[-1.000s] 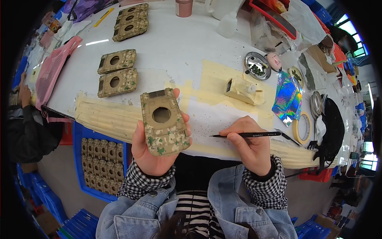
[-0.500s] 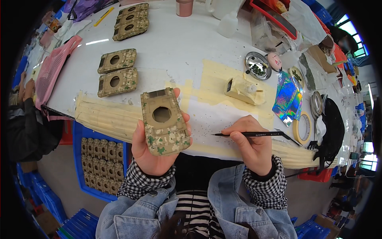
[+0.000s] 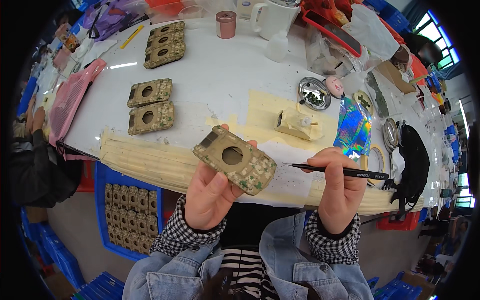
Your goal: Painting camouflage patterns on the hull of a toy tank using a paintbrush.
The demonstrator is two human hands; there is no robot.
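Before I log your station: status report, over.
Left grip on camouflage model-tank hull. Right grip on black tweezers, tips just off hull. Nothing visible between.

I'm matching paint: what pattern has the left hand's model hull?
The model hull has tan, cream and green pixel camouflage; head view.

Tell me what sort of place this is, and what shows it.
Likely a workshop or small factory for model vehicles: camouflage hulls sit on a white table, a blue crate holds rows of similar ones, and the right hand grips slim black tweezers.
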